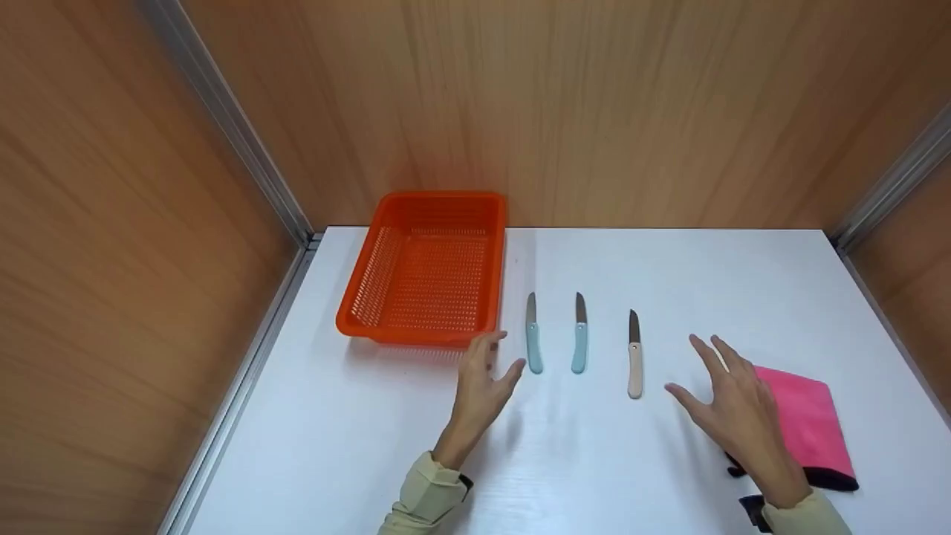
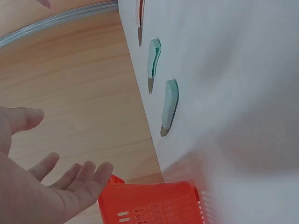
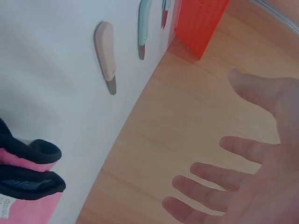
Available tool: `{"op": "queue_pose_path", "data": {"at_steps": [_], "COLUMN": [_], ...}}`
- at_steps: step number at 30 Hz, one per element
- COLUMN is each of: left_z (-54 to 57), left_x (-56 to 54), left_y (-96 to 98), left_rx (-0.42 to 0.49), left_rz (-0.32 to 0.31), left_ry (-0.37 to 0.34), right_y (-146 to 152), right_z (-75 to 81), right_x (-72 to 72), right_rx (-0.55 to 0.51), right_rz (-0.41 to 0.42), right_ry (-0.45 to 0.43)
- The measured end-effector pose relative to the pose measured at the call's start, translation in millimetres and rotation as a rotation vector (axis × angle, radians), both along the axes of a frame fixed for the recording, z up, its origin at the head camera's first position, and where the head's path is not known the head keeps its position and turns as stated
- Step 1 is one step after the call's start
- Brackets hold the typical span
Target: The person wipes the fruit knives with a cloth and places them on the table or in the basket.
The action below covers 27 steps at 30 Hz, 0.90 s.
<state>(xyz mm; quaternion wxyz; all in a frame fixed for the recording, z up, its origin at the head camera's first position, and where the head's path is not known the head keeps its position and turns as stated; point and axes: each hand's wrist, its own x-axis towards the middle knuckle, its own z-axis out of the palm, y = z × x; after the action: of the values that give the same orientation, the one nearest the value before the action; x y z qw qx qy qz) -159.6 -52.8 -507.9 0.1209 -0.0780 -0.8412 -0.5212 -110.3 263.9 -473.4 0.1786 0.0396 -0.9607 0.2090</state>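
Three small knives lie in a row on the white table, blades toward the back: a light-blue-handled knife (image 1: 533, 345) nearest the basket, a second light-blue-handled knife (image 1: 579, 345), and a beige-handled knife (image 1: 635, 368). My left hand (image 1: 477, 394) hovers by the near corner of the orange basket (image 1: 349, 319), fingers spread and holding nothing. To the right of the beige knife, my right hand (image 1: 739, 409) is raised with its fingers apart, also holding nothing. A pink cloth pouch (image 1: 806, 423) with a black edge lies partly hidden behind that hand.
Wooden panels (image 1: 594, 111) close off the back and both sides, with a metal rail (image 1: 245, 134) at the left corner. The basket stands at the table's back left. In the right wrist view, the pouch's black-trimmed opening (image 3: 32, 182) and a white label (image 3: 5, 205) show.
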Motion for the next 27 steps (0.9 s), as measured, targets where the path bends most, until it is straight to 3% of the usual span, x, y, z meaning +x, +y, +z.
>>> {"op": "queue_pose_path", "data": {"at_steps": [8,19,27], "left_z": [-15.6,-26.8,-38.6], "left_x": [-6.3,-18.8,-26.8], "left_y": [9.8,21.6,26.3], "left_rx": [0.111,0.216,0.278], "left_rz": [-0.02,-0.028,-0.004], "left_ry": [-0.103,-0.271,-0.332], "right_y": [16.6,31.4,38.7], "right_z": [-7.6,-18.3,-25.2], "right_x": [6.5,14.0,20.0], "right_rx": [-0.025,-0.016,-0.013], "right_rz": [-0.013,-0.083,-0.154], "right_ry": [0.0,-0.098,-0.215]}}
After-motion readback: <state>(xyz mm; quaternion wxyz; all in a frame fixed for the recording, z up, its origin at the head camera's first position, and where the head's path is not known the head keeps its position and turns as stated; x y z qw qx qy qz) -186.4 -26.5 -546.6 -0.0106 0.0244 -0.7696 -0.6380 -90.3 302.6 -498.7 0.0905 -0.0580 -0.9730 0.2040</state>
